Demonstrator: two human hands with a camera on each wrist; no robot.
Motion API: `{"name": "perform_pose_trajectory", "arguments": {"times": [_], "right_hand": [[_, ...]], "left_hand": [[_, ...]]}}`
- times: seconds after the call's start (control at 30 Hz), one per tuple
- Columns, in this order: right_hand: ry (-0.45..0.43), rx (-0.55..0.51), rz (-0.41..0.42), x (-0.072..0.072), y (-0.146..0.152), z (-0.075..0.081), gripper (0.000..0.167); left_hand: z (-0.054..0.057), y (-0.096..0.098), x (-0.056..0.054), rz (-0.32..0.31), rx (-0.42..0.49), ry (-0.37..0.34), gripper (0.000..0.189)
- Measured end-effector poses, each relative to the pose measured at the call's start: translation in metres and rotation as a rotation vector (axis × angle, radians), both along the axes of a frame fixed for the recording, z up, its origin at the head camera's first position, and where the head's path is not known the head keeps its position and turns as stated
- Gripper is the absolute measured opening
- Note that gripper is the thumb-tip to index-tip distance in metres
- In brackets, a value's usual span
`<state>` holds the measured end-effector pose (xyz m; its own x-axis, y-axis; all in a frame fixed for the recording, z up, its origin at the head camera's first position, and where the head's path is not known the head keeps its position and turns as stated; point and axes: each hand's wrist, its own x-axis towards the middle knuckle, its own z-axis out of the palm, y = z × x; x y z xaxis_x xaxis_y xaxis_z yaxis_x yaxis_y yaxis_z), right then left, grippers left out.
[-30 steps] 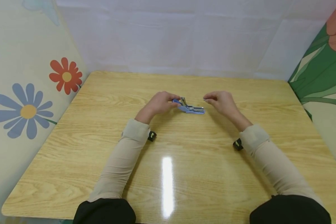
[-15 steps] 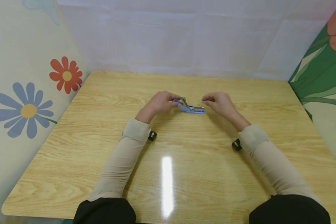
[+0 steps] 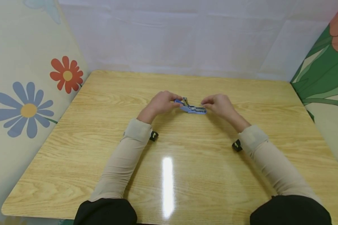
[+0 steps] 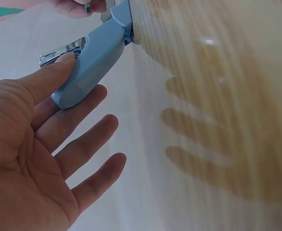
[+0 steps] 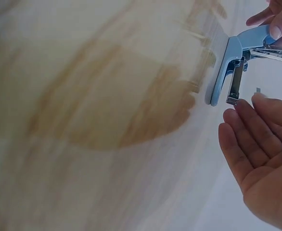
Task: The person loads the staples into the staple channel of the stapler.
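Stapler point(image 3: 196, 110) sits on counter point(image 3: 194, 143), long axis approx L-to-R, L hand point(image 3: 161, 103) (nearer) pinching its left end, R hand point(image 3: 221, 105), w/ tiny metal pc point(image 5: 258, 90) pinched, just beside right end.

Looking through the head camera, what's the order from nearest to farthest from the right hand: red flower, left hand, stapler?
1. Stapler: just left of the right hand.
2. Left hand: farther left, at the stapler's other end.
3. Red flower: far over on the left.
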<state>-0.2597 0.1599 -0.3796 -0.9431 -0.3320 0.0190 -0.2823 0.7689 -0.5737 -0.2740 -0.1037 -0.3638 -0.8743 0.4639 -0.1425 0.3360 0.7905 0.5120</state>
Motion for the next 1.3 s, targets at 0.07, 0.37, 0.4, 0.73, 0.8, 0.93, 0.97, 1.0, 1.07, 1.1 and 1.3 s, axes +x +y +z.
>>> {"name": "perform_pose_trajectory", "arguments": {"times": [0.07,0.37,0.4,0.73,0.8,0.93,0.97,1.0,1.07,1.1,1.3], "right_hand": [[-0.019,0.007,0.013,0.000,0.000,-0.001,0.020],[-0.021,0.036,0.042,0.001,-0.005,-0.001,0.019],[-0.016,0.043,0.043,0.001,-0.005,-0.001,0.019],[0.026,0.106,0.066,-0.004,-0.010,-0.005,0.018],[0.031,0.109,0.068,-0.004,-0.011,-0.005,0.018],[0.039,0.116,0.069,-0.004,-0.013,-0.002,0.018],[0.040,0.116,0.070,-0.004,-0.013,-0.002,0.018],[0.041,0.118,0.070,-0.004,-0.014,-0.002,0.018],[0.043,0.119,0.068,-0.004,-0.015,-0.002,0.018],[0.045,0.120,0.067,-0.004,-0.015,-0.002,0.018],[0.054,0.130,0.067,-0.004,-0.018,-0.004,0.018]], "left_hand": [[0.000,0.000,0.000,0.007,-0.005,-0.001,0.043],[-0.001,0.002,0.001,0.035,-0.015,0.003,0.041],[-0.001,0.002,0.001,0.036,-0.015,0.003,0.040],[-0.001,0.002,0.001,0.036,-0.006,0.013,0.040],[0.000,0.002,0.002,0.036,-0.005,0.013,0.040],[0.002,0.002,0.001,0.032,-0.009,0.017,0.039],[0.003,0.002,0.001,0.032,-0.009,0.018,0.039],[0.003,0.002,0.002,0.032,-0.009,0.017,0.039],[0.003,0.002,0.002,0.032,-0.007,0.017,0.039],[0.003,0.002,0.002,0.033,-0.005,0.016,0.038],[0.002,0.003,0.001,0.025,-0.009,0.019,0.038]]}}
